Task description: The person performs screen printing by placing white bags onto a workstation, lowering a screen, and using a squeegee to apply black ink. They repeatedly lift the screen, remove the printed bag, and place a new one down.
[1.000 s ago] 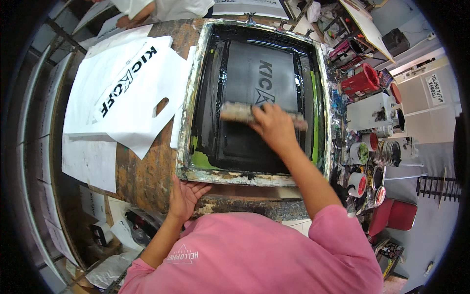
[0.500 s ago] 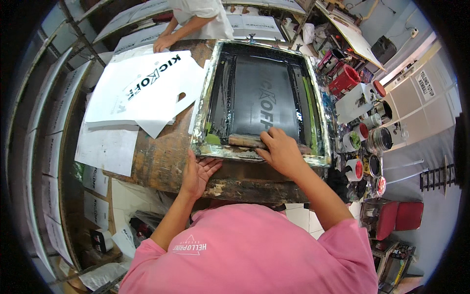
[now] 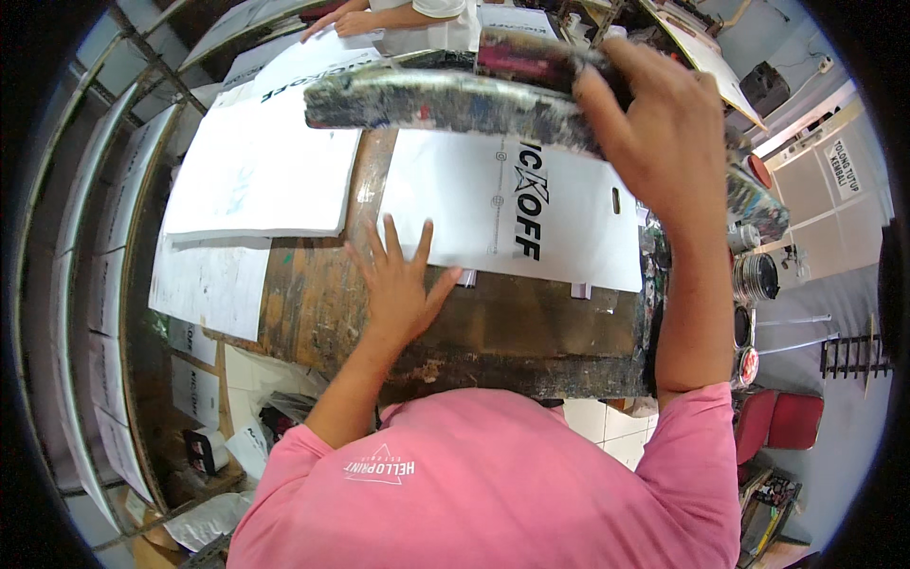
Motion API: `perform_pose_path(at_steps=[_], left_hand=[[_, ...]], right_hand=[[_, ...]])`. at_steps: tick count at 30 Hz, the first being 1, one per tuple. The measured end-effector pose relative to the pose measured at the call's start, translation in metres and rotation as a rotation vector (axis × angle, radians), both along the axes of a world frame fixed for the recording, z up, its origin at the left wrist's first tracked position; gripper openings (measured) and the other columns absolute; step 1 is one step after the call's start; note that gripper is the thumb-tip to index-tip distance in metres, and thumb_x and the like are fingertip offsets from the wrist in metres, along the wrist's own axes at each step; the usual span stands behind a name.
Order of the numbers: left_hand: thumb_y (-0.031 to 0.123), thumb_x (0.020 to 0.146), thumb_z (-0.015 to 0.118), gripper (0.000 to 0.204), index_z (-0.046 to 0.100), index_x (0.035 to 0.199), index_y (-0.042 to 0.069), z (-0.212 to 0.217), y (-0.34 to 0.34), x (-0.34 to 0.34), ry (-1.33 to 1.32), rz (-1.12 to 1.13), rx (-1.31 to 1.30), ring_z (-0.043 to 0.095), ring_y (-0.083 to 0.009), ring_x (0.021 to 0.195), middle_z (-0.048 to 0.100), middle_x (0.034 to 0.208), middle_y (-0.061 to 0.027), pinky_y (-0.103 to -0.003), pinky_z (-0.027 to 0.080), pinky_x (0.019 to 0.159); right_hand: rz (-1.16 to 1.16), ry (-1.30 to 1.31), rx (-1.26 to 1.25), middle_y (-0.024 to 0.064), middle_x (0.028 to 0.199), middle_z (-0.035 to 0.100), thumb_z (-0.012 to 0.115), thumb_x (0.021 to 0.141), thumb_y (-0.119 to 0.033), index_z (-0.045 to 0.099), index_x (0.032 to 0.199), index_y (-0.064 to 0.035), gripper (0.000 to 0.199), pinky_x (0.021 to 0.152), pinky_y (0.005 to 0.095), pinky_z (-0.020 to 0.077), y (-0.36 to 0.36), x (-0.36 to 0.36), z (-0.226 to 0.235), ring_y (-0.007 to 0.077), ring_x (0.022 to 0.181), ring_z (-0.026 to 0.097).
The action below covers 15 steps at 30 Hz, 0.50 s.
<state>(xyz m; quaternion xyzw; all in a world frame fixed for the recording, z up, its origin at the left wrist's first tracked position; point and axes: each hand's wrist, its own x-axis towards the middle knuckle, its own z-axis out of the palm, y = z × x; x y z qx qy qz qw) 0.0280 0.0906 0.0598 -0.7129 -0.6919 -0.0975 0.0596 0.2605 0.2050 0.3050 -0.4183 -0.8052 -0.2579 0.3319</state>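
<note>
A paint-crusted screen printing frame [image 3: 445, 106] is tilted up, its near edge raised toward me. My right hand [image 3: 659, 119] is closed on that edge, towards its right end. Beside the fingers, a squeegee [image 3: 521, 57] shows behind the frame's edge, partly hidden. Beneath lies a white plastic bag [image 3: 445, 190] with black lettering and a small handle slot, flat on the stained worktable [image 3: 313, 294]. My left hand [image 3: 398, 284] is open, fingers spread, at the bag's near left corner. Whether its fingertips press on the bag, I cannot tell.
A stack of white bags [image 3: 275, 180] lies on the table's left. Behind it, a co-worker's hands [image 3: 341, 24] hold a printed bag [image 3: 318, 62]. Racks of printed sheets [image 3: 128, 275] line the left side. Paint tins [image 3: 756, 275] stand at the right, near a red chair [image 3: 791, 422].
The screen frame has swung up with my right hand, uncovering the printed bag. My left hand has moved up and right to the bag's corner. The co-worker has drawn a bag away from the stack.
</note>
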Motion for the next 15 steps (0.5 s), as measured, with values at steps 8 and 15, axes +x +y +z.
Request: perform_pose_path(at_steps=[8,15], left_hand=[[0.067,0.087,0.066,0.096,0.049,0.144,-0.009,-0.009,0.012,0.016,-0.297,-0.050,-0.030,0.030,-0.0414,0.151,0.044,0.155,-0.0246,-0.071,0.004,0.118],[0.015,0.088,0.078,0.044,0.067,0.124,-0.007,0.069,0.085,0.024,-0.709,-0.124,0.359,0.069,-0.0324,0.101,0.070,0.122,-0.0223,-0.039,0.055,0.087]], right_hand=[[-0.022,0.170,-0.039,0.0167,0.063,0.062,0.057,0.084,-0.031,0.065,0.072,0.0033,0.037,0.057,0.0416,0.0476,0.013,-0.032,0.045,0.0264,0.058,0.061],[0.003,0.293,-0.160,0.0084,0.061,0.061,0.051,0.092,-0.033,0.068,0.080,-0.0010,0.038,0.047,0.0333,0.0421,0.033,-0.040,0.051,0.0163,0.050,0.052]])
